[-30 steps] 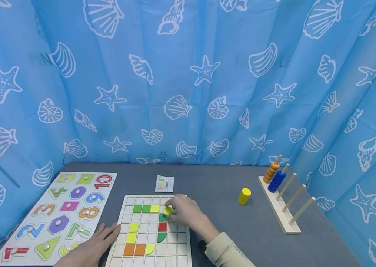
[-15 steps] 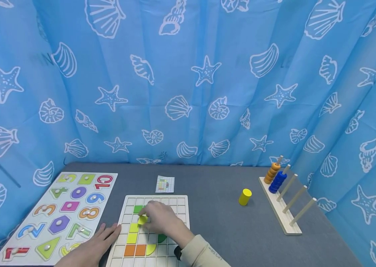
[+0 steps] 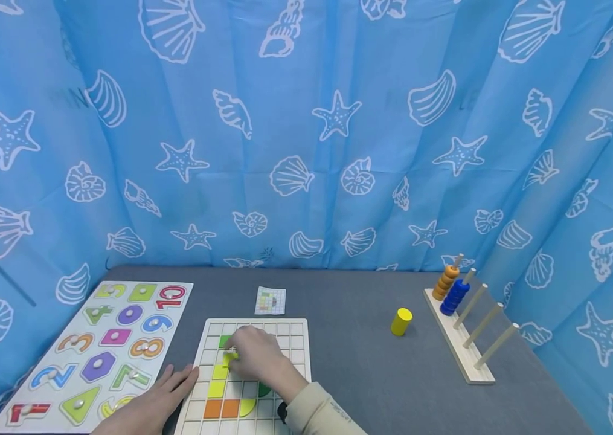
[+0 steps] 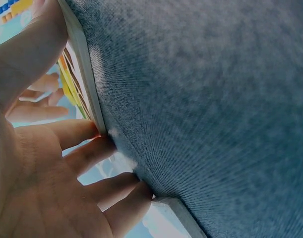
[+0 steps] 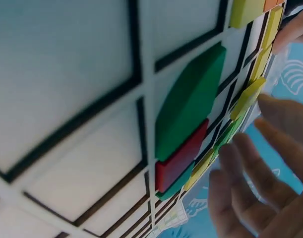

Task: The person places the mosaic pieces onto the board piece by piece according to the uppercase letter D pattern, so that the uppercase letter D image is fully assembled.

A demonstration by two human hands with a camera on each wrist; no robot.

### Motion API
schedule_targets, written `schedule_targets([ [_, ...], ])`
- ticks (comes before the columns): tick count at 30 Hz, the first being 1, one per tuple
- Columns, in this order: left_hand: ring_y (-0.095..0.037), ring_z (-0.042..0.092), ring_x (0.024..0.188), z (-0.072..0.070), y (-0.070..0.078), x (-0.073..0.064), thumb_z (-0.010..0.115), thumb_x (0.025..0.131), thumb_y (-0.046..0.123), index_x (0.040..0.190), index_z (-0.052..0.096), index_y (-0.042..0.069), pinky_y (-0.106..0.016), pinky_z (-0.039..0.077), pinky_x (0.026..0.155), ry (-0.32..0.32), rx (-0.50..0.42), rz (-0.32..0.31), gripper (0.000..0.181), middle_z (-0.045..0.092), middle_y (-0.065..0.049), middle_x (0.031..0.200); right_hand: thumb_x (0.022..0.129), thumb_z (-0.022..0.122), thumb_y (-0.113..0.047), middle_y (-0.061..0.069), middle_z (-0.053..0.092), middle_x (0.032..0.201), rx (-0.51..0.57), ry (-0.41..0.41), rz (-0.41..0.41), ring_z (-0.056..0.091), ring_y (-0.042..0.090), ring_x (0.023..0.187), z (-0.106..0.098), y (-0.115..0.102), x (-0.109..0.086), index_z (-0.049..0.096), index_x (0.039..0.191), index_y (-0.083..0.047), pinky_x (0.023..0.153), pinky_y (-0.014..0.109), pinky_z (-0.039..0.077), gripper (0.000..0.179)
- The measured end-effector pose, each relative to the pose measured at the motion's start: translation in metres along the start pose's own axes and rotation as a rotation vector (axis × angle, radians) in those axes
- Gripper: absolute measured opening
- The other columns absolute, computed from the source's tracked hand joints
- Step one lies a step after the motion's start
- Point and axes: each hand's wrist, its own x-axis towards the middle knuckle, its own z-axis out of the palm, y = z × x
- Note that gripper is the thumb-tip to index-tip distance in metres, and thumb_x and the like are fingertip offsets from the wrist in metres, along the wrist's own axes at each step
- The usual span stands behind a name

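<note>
A cream grid board (image 3: 299,356) lies in front of me with coloured tiles on it. My right hand (image 3: 263,353) reaches over its upper left part and pinches a yellow tile (image 5: 248,98), which stands tilted at the fingertips in the right wrist view. Beside it are a green square tile (image 3: 224,341) and a yellow square tile (image 3: 220,371). Red and dark green tiles (image 5: 191,101) lie nearer the right wrist camera. My left hand (image 3: 159,396) rests at the board's left edge, fingers extended, with the thumb against the edge in the left wrist view.
A number and shape puzzle (image 3: 145,320) lies to the left. Behind the board is a small pattern card (image 3: 270,301). To the right stand a yellow cylinder (image 3: 401,322) and a wooden peg stand (image 3: 461,344) with orange and blue beads. A blue shell curtain (image 3: 306,151) hangs behind the table.
My right hand has moved left across the board with the yellow tile, shifting only slightly in the last half second. The left hand stays at the board's edge.
</note>
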Motion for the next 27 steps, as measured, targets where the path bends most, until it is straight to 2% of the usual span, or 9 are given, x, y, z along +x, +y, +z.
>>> schedule_targets([
  [3, -0.076, 0.018, 0.138, 0.000, -0.002, 0.001, 0.080, 0.083, 0.054, 0.157, 0.030, -0.005, -0.080, 0.038, 0.096, -0.001, 0.004, 0.002, 0.107, 0.033, -0.034, 0.160, 0.084, 0.078, -0.008, -0.001, 0.079, 0.099, 0.001, 0.045, 0.006, 0.056, 0.004, 0.067, 0.000, 0.000, -0.001, 0.083, 0.097, -0.014, 0.048, 0.015, 0.039, 0.015],
  [5, -0.075, 0.019, 0.139, 0.006, -0.011, 0.003, 0.081, 0.081, 0.057, 0.158, 0.030, -0.003, -0.080, 0.039, 0.096, 0.009, 0.004, 0.004, 0.110, 0.033, -0.032, 0.161, 0.085, 0.077, -0.008, -0.002, 0.079, 0.092, -0.006, 0.060, 0.007, 0.051, 0.003, 0.061, 0.001, 0.000, -0.001, 0.084, 0.091, -0.013, 0.046, 0.016, 0.036, 0.010],
  [10, -0.070, 0.020, 0.143, 0.019, -0.034, 0.012, 0.080, 0.076, 0.066, 0.160, 0.029, 0.004, -0.079, 0.039, 0.098, 0.011, 0.000, -0.022, 0.116, 0.033, -0.025, 0.164, 0.086, 0.077, -0.008, -0.002, 0.079, 0.085, -0.007, 0.071, 0.013, 0.046, 0.004, 0.055, 0.005, -0.002, 0.002, 0.084, 0.090, -0.013, 0.044, 0.016, 0.034, 0.009],
  [11, -0.070, 0.019, 0.143, 0.019, -0.034, 0.013, 0.080, 0.076, 0.065, 0.161, 0.029, 0.006, -0.079, 0.038, 0.098, 0.007, 0.001, -0.027, 0.115, 0.033, -0.026, 0.164, 0.085, 0.078, -0.008, -0.002, 0.079, 0.087, -0.008, 0.076, 0.013, 0.047, 0.003, 0.055, 0.005, -0.002, 0.003, 0.084, 0.091, -0.013, 0.044, 0.016, 0.034, 0.009],
  [14, -0.069, 0.020, 0.144, 0.017, -0.030, 0.012, 0.080, 0.077, 0.065, 0.161, 0.029, 0.006, -0.079, 0.039, 0.098, 0.002, 0.002, -0.034, 0.115, 0.033, -0.026, 0.164, 0.084, 0.079, -0.010, -0.001, 0.079, 0.088, -0.001, 0.083, 0.018, 0.045, 0.002, 0.053, 0.006, -0.003, 0.004, 0.083, 0.094, -0.013, 0.042, 0.015, 0.032, 0.010],
  [19, -0.071, 0.019, 0.143, 0.009, -0.017, 0.007, 0.081, 0.079, 0.060, 0.159, 0.029, 0.000, -0.078, 0.039, 0.098, -0.005, -0.005, -0.032, 0.113, 0.032, -0.029, 0.163, 0.085, 0.081, -0.014, -0.001, 0.078, 0.084, 0.028, 0.058, 0.045, 0.038, 0.003, 0.046, 0.007, -0.002, 0.004, 0.083, 0.095, -0.012, 0.040, 0.017, 0.027, 0.011],
  [24, -0.074, 0.017, 0.141, 0.002, -0.005, 0.003, 0.081, 0.082, 0.055, 0.158, 0.029, -0.005, -0.079, 0.040, 0.097, -0.023, 0.007, -0.025, 0.110, 0.031, -0.034, 0.161, 0.084, 0.081, -0.012, -0.001, 0.080, 0.089, 0.021, 0.062, 0.032, 0.051, 0.003, 0.056, 0.010, -0.004, 0.007, 0.083, 0.094, -0.012, 0.047, 0.016, 0.038, 0.010],
  [27, -0.075, 0.018, 0.139, 0.001, -0.004, 0.002, 0.081, 0.083, 0.054, 0.158, 0.029, -0.005, -0.079, 0.040, 0.096, -0.013, 0.006, -0.008, 0.109, 0.032, -0.035, 0.160, 0.084, 0.081, -0.010, -0.001, 0.080, 0.090, 0.007, 0.065, 0.024, 0.058, 0.004, 0.063, 0.011, -0.005, 0.010, 0.083, 0.094, -0.013, 0.050, 0.016, 0.041, 0.011],
])
